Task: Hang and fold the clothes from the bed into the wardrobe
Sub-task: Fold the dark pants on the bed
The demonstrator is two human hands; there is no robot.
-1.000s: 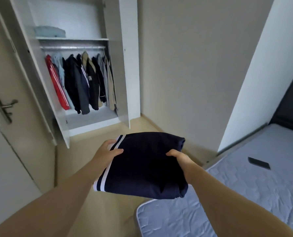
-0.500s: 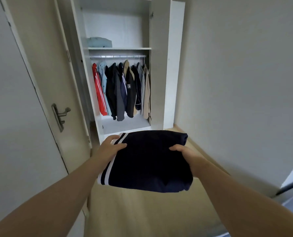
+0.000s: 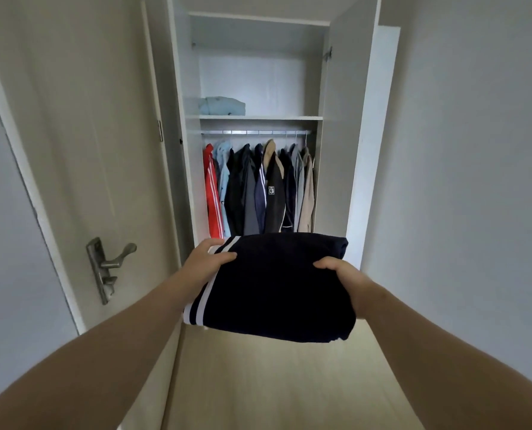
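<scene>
Head view: folded navy garment (image 3: 277,283) was held flat before wardrobe (image 3: 274,117).
Orientation: striped edge faced left; long axis uncertain.
Hands: left hand (image 3: 207,259), right hand (image 3: 342,274) gripped opposite sides.

Bare forearms (image 3: 109,342), uncovered down to left grip (image 3: 207,259) and right grip (image 3: 346,279).

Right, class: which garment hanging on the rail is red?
The red jacket, leftmost on the rail, with white stripes; the rest are blue, dark, grey or beige.

Bed's out of view now, and the wardrobe (image 3: 182,125) sits way closer, straight ahead past the fingers (image 3: 226,256), handle (image 3: 115,264) to their left.
</scene>
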